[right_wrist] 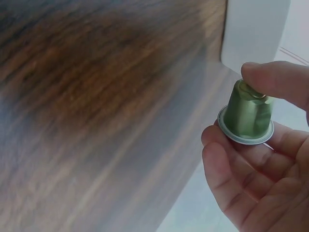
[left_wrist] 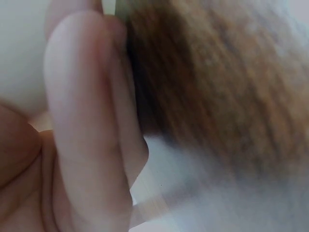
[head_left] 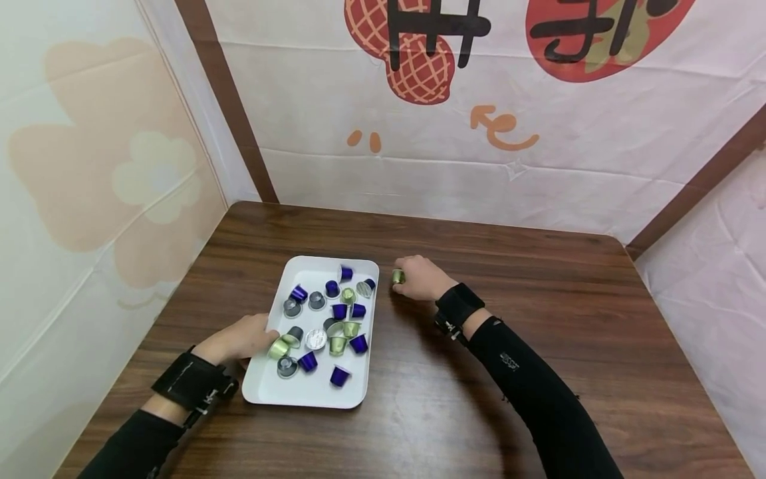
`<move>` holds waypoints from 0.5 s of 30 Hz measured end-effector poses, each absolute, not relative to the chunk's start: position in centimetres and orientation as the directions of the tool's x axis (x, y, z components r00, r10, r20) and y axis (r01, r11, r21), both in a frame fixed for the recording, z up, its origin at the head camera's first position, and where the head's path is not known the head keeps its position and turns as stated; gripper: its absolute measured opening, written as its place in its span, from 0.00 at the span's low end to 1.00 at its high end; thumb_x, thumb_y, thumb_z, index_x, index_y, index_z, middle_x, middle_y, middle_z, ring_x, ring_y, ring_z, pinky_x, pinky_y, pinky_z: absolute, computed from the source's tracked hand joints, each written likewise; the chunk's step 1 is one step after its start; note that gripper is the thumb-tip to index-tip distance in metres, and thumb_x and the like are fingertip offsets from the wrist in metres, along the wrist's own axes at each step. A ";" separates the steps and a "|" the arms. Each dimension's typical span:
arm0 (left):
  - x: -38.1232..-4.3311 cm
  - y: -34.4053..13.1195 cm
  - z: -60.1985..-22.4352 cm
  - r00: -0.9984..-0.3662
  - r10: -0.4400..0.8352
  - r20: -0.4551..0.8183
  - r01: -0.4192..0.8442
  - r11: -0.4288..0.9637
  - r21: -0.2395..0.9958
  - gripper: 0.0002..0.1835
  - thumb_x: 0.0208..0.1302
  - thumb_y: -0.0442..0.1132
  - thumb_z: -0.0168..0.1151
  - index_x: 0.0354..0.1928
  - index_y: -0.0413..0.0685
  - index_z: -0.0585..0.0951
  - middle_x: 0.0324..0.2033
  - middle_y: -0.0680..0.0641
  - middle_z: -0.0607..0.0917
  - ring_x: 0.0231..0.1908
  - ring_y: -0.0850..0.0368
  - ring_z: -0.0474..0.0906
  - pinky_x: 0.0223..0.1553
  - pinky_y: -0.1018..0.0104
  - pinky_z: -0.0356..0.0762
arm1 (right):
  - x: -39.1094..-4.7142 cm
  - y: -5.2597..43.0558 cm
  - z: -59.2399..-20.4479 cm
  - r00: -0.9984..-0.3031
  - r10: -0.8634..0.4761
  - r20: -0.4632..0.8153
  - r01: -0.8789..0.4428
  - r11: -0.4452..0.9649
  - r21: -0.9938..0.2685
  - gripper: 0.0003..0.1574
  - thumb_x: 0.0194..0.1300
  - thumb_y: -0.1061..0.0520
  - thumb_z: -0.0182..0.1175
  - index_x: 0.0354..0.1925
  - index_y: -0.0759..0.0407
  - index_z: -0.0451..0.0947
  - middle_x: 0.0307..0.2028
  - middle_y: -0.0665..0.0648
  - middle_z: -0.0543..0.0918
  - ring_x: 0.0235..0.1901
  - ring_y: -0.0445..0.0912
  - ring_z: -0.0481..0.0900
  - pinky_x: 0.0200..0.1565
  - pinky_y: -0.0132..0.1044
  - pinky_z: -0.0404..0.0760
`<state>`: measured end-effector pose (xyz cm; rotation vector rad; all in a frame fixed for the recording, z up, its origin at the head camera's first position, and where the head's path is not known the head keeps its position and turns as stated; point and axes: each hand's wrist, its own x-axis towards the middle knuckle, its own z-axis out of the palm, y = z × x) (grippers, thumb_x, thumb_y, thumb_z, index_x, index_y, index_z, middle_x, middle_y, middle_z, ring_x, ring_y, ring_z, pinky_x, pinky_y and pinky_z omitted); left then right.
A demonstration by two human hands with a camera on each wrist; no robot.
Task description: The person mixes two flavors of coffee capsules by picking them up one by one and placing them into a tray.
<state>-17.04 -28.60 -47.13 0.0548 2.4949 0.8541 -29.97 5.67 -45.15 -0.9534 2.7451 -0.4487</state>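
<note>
My right hand point(head_left: 423, 279) pinches a green coffee capsule point(right_wrist: 248, 113) just right of the white tray. In the right wrist view the thumb presses its narrow end and the fingers lie under its silver-rimmed wide end. My left hand point(head_left: 242, 338) grips the left edge of the white tray point(head_left: 299, 397), its thumb side at the rim close to a green capsule point(head_left: 278, 348). Blurred left fingers point(left_wrist: 87, 116) fill much of the left wrist view. Several blue, grey and green capsules lie scattered in the tray, some upright, others on their sides.
The tray stands on a dark wooden table point(head_left: 509, 399), left of its middle. Printed white cloth point(head_left: 419, 179) hangs behind the table's far edge, and another flower-printed cloth point(head_left: 90, 299) is along the left side.
</note>
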 end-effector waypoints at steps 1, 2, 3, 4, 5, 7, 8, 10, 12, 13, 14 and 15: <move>-17.0 -28.6 -47.2 -0.874 0.193 -0.446 -0.122 0.802 0.585 0.22 0.67 0.36 0.47 0.58 0.28 0.67 0.26 0.43 0.80 0.19 0.53 0.79 0.13 0.59 0.76 | -29.9 5.8 -45.0 -0.773 -0.629 -0.087 -0.565 0.744 -0.357 0.20 0.62 0.54 0.62 0.51 0.61 0.74 0.31 0.51 0.77 0.28 0.42 0.73 0.31 0.33 0.74; -17.0 -28.6 -47.2 -0.872 0.192 -0.449 -0.124 0.802 0.584 0.22 0.67 0.36 0.47 0.58 0.28 0.67 0.26 0.43 0.80 0.19 0.53 0.79 0.13 0.59 0.76 | -29.8 6.0 -44.9 -0.774 -0.627 -0.084 -0.563 0.743 -0.363 0.20 0.62 0.54 0.62 0.51 0.61 0.74 0.30 0.50 0.76 0.27 0.42 0.73 0.30 0.33 0.74; -17.1 -28.6 -47.2 -0.872 0.192 -0.450 -0.124 0.803 0.583 0.22 0.66 0.36 0.47 0.58 0.28 0.67 0.26 0.43 0.80 0.19 0.53 0.79 0.13 0.59 0.76 | -29.7 6.1 -44.7 -0.775 -0.627 -0.079 -0.562 0.741 -0.368 0.19 0.62 0.54 0.62 0.50 0.60 0.74 0.29 0.50 0.76 0.26 0.42 0.73 0.29 0.32 0.74; -17.1 -28.6 -47.2 -0.873 0.192 -0.449 -0.121 0.805 0.580 0.22 0.66 0.36 0.47 0.58 0.27 0.67 0.26 0.43 0.80 0.19 0.53 0.79 0.13 0.59 0.76 | -29.6 6.3 -44.5 -0.776 -0.628 -0.069 -0.564 0.737 -0.372 0.18 0.62 0.54 0.62 0.49 0.60 0.74 0.28 0.49 0.75 0.26 0.41 0.73 0.28 0.32 0.73; -17.1 -28.6 -47.2 -0.873 0.190 -0.450 -0.121 0.809 0.575 0.22 0.66 0.36 0.47 0.58 0.27 0.67 0.26 0.43 0.80 0.19 0.53 0.79 0.13 0.60 0.76 | -29.5 6.4 -44.3 -0.777 -0.627 -0.058 -0.566 0.735 -0.373 0.18 0.62 0.54 0.62 0.49 0.59 0.74 0.28 0.49 0.75 0.26 0.41 0.72 0.28 0.32 0.73; -17.2 -28.6 -47.2 -0.873 0.185 -0.452 -0.121 0.815 0.567 0.23 0.66 0.36 0.47 0.59 0.27 0.66 0.27 0.42 0.80 0.19 0.54 0.79 0.14 0.60 0.77 | -29.3 6.5 -43.8 -0.779 -0.626 -0.030 -0.572 0.730 -0.373 0.17 0.62 0.54 0.62 0.48 0.59 0.75 0.29 0.49 0.75 0.26 0.41 0.72 0.28 0.32 0.73; -17.2 -28.6 -47.2 -0.873 0.188 -0.449 -0.115 0.817 0.565 0.23 0.66 0.36 0.47 0.58 0.26 0.66 0.27 0.42 0.80 0.19 0.53 0.79 0.14 0.60 0.77 | -29.2 6.5 -43.5 -0.779 -0.627 -0.019 -0.577 0.728 -0.370 0.17 0.62 0.54 0.62 0.48 0.59 0.75 0.29 0.49 0.75 0.26 0.41 0.72 0.29 0.32 0.73; -17.3 -28.6 -47.2 -0.873 0.186 -0.450 -0.114 0.822 0.559 0.23 0.66 0.36 0.47 0.58 0.26 0.66 0.28 0.42 0.80 0.20 0.54 0.79 0.14 0.60 0.77 | -28.9 6.4 -43.0 -0.773 -0.635 0.005 -0.591 0.717 -0.371 0.17 0.62 0.54 0.62 0.47 0.60 0.75 0.29 0.49 0.76 0.26 0.41 0.72 0.28 0.32 0.73; -17.3 -28.6 -47.2 -0.872 0.184 -0.454 -0.115 0.824 0.554 0.23 0.66 0.36 0.47 0.58 0.26 0.66 0.28 0.41 0.80 0.20 0.53 0.80 0.14 0.60 0.77 | -28.5 6.2 -42.5 -0.762 -0.648 0.019 -0.605 0.701 -0.377 0.17 0.62 0.54 0.61 0.47 0.60 0.75 0.29 0.49 0.76 0.25 0.41 0.72 0.27 0.31 0.73; -17.3 -28.6 -47.2 -0.871 0.185 -0.455 -0.114 0.825 0.554 0.23 0.66 0.36 0.47 0.58 0.26 0.66 0.28 0.41 0.80 0.20 0.53 0.80 0.14 0.60 0.77 | -28.3 6.1 -42.4 -0.756 -0.654 0.025 -0.613 0.694 -0.378 0.16 0.62 0.54 0.61 0.46 0.59 0.75 0.28 0.49 0.76 0.25 0.40 0.72 0.26 0.30 0.73; -17.3 -28.6 -47.3 -0.871 0.186 -0.455 -0.113 0.825 0.553 0.23 0.66 0.36 0.47 0.58 0.26 0.66 0.28 0.42 0.80 0.20 0.53 0.80 0.14 0.60 0.77 | -28.1 5.9 -42.2 -0.746 -0.665 0.032 -0.624 0.682 -0.380 0.15 0.62 0.54 0.61 0.45 0.59 0.75 0.28 0.49 0.75 0.24 0.40 0.72 0.25 0.30 0.72; -17.4 -28.5 -47.3 -0.871 0.182 -0.456 -0.116 0.826 0.552 0.23 0.66 0.36 0.47 0.58 0.27 0.67 0.28 0.42 0.80 0.20 0.54 0.79 0.14 0.60 0.77 | -27.8 5.8 -42.0 -0.736 -0.675 0.039 -0.634 0.669 -0.387 0.14 0.61 0.55 0.61 0.44 0.59 0.75 0.27 0.49 0.75 0.23 0.40 0.71 0.24 0.30 0.72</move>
